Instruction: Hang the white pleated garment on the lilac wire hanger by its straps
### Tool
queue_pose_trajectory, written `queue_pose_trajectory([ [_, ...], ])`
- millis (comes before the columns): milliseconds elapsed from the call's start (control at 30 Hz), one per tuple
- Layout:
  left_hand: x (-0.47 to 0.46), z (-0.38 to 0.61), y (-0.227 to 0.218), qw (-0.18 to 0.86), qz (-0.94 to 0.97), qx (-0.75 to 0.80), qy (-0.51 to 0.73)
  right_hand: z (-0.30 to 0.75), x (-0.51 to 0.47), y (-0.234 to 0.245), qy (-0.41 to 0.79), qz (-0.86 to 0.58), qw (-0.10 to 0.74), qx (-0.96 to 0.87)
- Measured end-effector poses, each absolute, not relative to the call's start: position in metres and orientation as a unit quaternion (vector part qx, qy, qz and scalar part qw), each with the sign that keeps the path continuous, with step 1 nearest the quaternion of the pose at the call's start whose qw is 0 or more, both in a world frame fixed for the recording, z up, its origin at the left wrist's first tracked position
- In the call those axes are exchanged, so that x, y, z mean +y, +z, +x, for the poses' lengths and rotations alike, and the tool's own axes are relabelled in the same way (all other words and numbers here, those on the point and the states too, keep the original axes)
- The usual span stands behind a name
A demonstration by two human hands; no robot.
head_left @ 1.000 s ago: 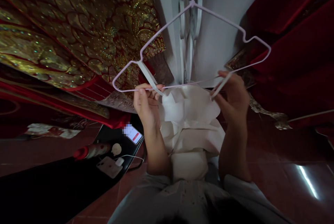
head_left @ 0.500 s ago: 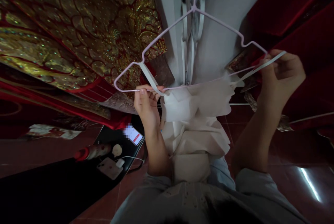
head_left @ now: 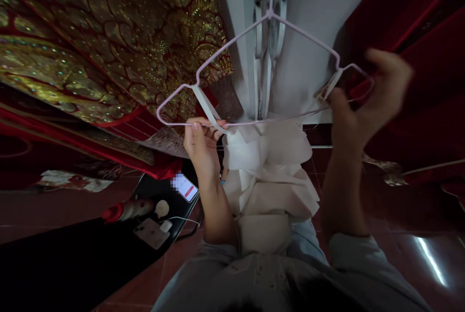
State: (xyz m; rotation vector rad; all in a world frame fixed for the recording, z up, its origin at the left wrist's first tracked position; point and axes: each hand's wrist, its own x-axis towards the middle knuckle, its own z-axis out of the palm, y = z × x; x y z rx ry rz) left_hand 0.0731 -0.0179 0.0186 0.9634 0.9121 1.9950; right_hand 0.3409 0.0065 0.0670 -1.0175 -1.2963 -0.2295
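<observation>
A pink clothes hanger (head_left: 232,40) spans the middle of the view. From it hangs a white, crumpled fabric piece (head_left: 276,193) with thin straps. One white strap (head_left: 205,104) loops over the hanger's left notch; another strap (head_left: 334,82) sits at the right notch. My left hand (head_left: 204,149) is closed on the hanger's bottom bar, close by the left strap. Around the hanger's right end is my right hand (head_left: 374,99), its thumb and fingers apart, the thumb near the right strap. Slight blur hides whether that thumb touches the strap.
Gold sequinned red garments (head_left: 174,26) hang at the left, and red cloth (head_left: 407,84) at the right. Metal chain-like links (head_left: 258,36) run down a pale panel ahead. A black table (head_left: 72,249) at lower left bears a lit phone (head_left: 187,188), another phone (head_left: 151,234) and a red-capped bottle (head_left: 127,211).
My right hand has let go of the right strap and moved a little left, fingers spreading. That strap now lies in the hanger's right notch. My left hand keeps its hold.
</observation>
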Motion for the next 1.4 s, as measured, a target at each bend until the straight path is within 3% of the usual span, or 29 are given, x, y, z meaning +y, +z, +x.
queue_pose_trajectory([
  [67, -0.019, 0.076, 0.020, 0.369, 0.369, 0.350, 0.778, 0.323, -0.006, 0.051, -0.201, -0.373, 0.765, -0.485],
  [133, -0.020, 0.079, 0.020, 0.364, 0.367, 0.348, 0.782, 0.304, -0.022, 0.036, -0.135, -0.372, 0.764, -0.510],
  [233, -0.020, 0.081, 0.020, 0.338, 0.374, 0.346, 0.791, 0.277, -0.040, 0.018, 0.140, -0.421, 0.590, -0.675],
  [300, -0.021, 0.079, 0.018, 0.315, 0.383, 0.349, 0.795, 0.264, -0.045, 0.009, 0.205, -0.437, 0.532, -0.696],
  [400, -0.027, 0.073, 0.014, 0.292, 0.429, 0.393, 0.759, 0.256, -0.043, 0.001, 0.170, -0.444, 0.573, -0.668],
  [567, -0.052, 0.068, 0.030, 0.338, 0.544, 0.481, 0.599, 0.261, -0.030, -0.003, 0.165, -0.436, 0.580, -0.669],
  [767, -0.044, 0.056, 0.074, 0.379, 0.441, 0.294, 0.759, 0.270, -0.033, 0.004, 0.173, -0.430, 0.597, -0.655],
  [1000, -0.049, 0.025, 0.071, 0.323, 0.260, 0.308, 0.856, 0.283, -0.059, 0.030, 0.211, -0.439, 0.555, -0.674],
  [1200, -0.042, 0.023, 0.038, 0.353, 0.280, 0.372, 0.811, 0.291, -0.068, 0.034, 0.225, -0.438, 0.514, -0.702],
  [1400, -0.039, 0.066, 0.037, 0.448, 0.360, 0.307, 0.759, 0.287, -0.062, 0.041, 0.223, -0.446, 0.498, -0.709],
])
